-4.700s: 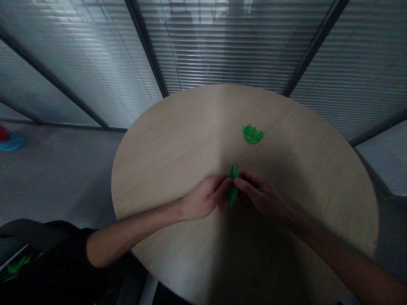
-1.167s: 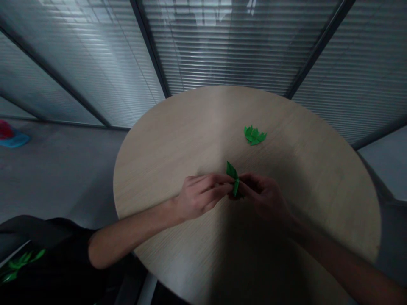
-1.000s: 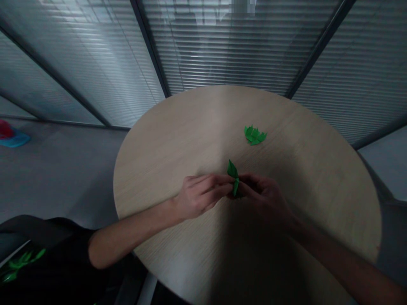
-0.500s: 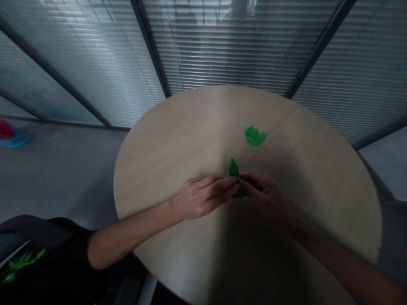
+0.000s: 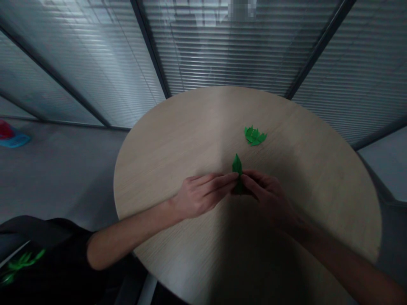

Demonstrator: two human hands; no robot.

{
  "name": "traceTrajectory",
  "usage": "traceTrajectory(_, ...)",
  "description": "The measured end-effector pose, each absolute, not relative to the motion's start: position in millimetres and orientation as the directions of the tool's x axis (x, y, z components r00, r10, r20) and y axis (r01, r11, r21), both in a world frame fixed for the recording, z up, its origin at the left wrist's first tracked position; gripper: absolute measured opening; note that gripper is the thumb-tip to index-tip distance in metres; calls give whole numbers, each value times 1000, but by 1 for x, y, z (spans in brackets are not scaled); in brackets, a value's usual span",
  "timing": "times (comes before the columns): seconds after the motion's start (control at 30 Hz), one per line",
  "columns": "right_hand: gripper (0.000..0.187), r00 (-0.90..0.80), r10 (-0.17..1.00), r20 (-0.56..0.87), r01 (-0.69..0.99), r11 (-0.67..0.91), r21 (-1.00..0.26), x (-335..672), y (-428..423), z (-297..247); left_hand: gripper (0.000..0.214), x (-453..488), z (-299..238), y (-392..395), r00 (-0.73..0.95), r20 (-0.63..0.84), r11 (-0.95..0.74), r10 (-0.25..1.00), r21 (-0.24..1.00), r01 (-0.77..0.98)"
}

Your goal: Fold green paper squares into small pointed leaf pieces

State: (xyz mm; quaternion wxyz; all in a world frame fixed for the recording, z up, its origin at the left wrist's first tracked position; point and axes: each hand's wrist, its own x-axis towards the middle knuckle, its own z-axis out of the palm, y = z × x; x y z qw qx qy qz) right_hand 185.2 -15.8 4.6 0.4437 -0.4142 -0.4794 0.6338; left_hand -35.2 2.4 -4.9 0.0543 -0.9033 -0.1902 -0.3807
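And there it goes: the green folded piece (image 5: 237,167) has come up taller between the hands, its pointed tip now standing clear above the fingers and aimed toward the far side of the bench (image 5: 165,169), where moments ago it leaned over at a slant. The left hand (image 5: 203,195) comes in from the side, fingers long and almost flat, tips pressed against the piece's near edge, a narrow hold rather than a full grip. Opposite, the right hand (image 5: 269,197) is curled in close, its fingers (image 5: 251,178) closing on the lower part of the piece, though shadow hides exactly how they wrap it. So the piece is pinched between both hands, held up off the bench just in from the near edge, and its base is lost in the fingers. Further out, a small cluster of green pieces (image 5: 254,135) lies on the bench, well apart from the hands and untouched, while a red and blue object (image 5: 12,135) sits away on the floor.
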Motion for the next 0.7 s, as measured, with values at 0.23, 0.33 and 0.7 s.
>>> traceTrajectory(0.23,23,-171,985,1,-102,-17,-995,178,-19,4,15,-25,-1,3,410,565,-697,716,616,367)
traceTrajectory(0.33,20,-142,990,6,-35,1,-999,178,-20,2,22,-22,-1,4,456,525,-685,719,646,336)
traceTrajectory(0.7,23,-149,989,21,-47,14,-999,181,-19,-1,9,-20,-3,5,429,512,-643,744,724,251)
